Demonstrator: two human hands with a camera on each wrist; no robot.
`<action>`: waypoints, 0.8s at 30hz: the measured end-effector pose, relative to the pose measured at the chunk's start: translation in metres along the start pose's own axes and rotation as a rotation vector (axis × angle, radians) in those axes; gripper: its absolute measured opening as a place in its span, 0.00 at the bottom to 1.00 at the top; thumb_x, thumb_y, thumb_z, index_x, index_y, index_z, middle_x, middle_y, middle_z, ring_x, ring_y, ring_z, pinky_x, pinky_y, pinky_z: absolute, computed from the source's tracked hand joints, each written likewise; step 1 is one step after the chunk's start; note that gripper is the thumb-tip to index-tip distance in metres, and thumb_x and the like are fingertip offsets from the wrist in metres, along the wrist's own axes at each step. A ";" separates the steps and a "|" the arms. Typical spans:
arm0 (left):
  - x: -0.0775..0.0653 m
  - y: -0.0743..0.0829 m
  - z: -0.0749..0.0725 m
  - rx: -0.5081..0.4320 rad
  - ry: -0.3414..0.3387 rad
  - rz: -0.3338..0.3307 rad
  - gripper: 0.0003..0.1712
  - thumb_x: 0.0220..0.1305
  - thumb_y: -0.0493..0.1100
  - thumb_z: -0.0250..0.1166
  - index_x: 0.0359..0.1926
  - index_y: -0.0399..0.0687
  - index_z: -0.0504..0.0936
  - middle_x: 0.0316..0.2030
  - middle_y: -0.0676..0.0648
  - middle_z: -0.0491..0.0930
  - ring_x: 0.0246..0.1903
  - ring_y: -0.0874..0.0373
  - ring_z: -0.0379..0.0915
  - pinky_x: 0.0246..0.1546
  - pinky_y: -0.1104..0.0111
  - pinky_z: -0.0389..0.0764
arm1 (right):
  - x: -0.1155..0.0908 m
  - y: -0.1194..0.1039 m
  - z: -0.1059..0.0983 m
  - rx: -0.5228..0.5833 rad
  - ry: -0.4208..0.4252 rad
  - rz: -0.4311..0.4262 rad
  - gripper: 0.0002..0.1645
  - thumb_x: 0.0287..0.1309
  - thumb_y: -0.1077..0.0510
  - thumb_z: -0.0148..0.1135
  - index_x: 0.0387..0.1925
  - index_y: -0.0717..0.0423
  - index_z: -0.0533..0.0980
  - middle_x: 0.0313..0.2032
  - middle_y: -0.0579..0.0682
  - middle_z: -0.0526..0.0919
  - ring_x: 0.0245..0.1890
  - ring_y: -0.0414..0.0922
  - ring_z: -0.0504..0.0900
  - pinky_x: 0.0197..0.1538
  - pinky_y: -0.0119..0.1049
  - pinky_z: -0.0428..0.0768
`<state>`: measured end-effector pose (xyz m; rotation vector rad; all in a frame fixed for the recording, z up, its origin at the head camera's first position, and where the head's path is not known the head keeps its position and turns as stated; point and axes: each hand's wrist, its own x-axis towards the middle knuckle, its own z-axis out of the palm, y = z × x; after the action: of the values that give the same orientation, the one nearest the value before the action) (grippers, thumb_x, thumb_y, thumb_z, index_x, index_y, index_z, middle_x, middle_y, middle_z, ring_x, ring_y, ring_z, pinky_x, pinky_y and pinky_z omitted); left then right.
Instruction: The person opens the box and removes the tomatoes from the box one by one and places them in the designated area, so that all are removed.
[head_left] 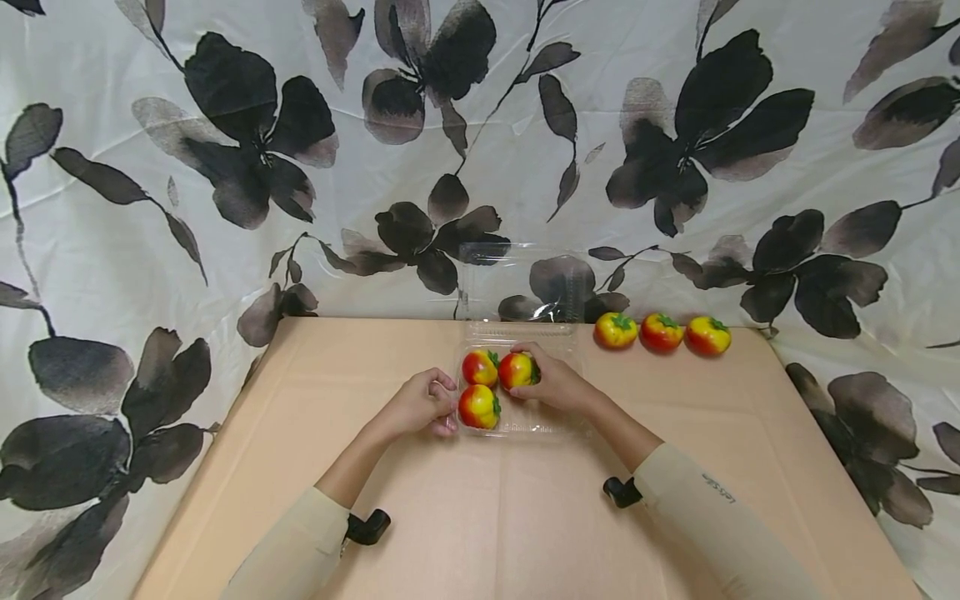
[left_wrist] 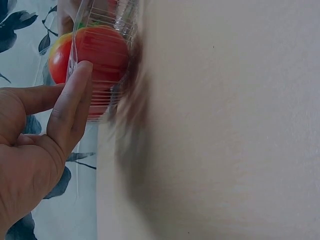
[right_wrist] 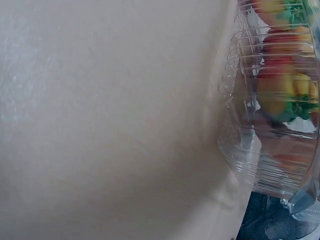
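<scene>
A clear plastic clamshell box lies on the table with its lid raised at the back. Two red-and-yellow tomatoes with green leafy tops, a rear tomato and a front tomato, sit in its left half. My right hand grips a third tomato inside the box, beside the rear one. At the box's left side, my left hand pinches the rim between thumb and fingers. The left wrist view shows those fingertips against the ribbed wall. My right hand is not clearly visible in the right wrist view.
Along the table's back edge, right of the box, stand three more tomatoes in a row: a left one, a middle one and a right one. A floral cloth hangs behind the beige table.
</scene>
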<state>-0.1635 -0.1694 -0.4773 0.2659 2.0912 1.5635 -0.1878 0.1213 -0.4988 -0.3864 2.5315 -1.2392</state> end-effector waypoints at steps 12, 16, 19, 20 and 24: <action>0.002 -0.001 -0.001 0.018 0.005 -0.006 0.16 0.69 0.29 0.61 0.55 0.30 0.69 0.29 0.39 0.82 0.24 0.50 0.87 0.31 0.54 0.91 | 0.000 -0.003 -0.002 0.049 0.004 -0.008 0.43 0.60 0.51 0.75 0.71 0.39 0.63 0.64 0.53 0.75 0.63 0.53 0.75 0.72 0.54 0.75; 0.002 -0.001 -0.001 0.003 0.003 -0.007 0.17 0.69 0.28 0.61 0.55 0.30 0.68 0.29 0.39 0.82 0.24 0.50 0.87 0.30 0.54 0.91 | -0.001 -0.004 -0.003 0.058 0.008 -0.013 0.42 0.60 0.53 0.75 0.70 0.40 0.64 0.64 0.52 0.75 0.63 0.53 0.74 0.73 0.54 0.74; 0.002 -0.001 -0.001 -0.004 0.002 -0.008 0.17 0.69 0.28 0.61 0.55 0.30 0.68 0.29 0.39 0.82 0.24 0.50 0.87 0.29 0.56 0.91 | -0.001 -0.005 -0.004 0.062 0.010 -0.019 0.41 0.60 0.54 0.75 0.70 0.41 0.64 0.64 0.52 0.75 0.64 0.53 0.74 0.73 0.54 0.73; 0.002 -0.001 -0.001 -0.005 0.001 -0.009 0.17 0.69 0.28 0.61 0.55 0.30 0.68 0.29 0.39 0.82 0.24 0.50 0.87 0.29 0.56 0.91 | -0.002 -0.005 -0.004 0.063 0.010 -0.022 0.41 0.59 0.55 0.75 0.70 0.42 0.64 0.64 0.52 0.74 0.63 0.53 0.74 0.73 0.55 0.73; 0.001 0.000 0.000 -0.008 0.001 -0.014 0.16 0.69 0.28 0.61 0.55 0.30 0.68 0.28 0.40 0.82 0.24 0.51 0.87 0.29 0.56 0.91 | -0.002 -0.007 -0.004 0.053 0.012 -0.039 0.42 0.58 0.55 0.76 0.70 0.43 0.65 0.64 0.52 0.74 0.63 0.53 0.74 0.73 0.54 0.74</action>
<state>-0.1645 -0.1692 -0.4775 0.2473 2.0829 1.5638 -0.1865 0.1213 -0.4905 -0.4187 2.5060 -1.3238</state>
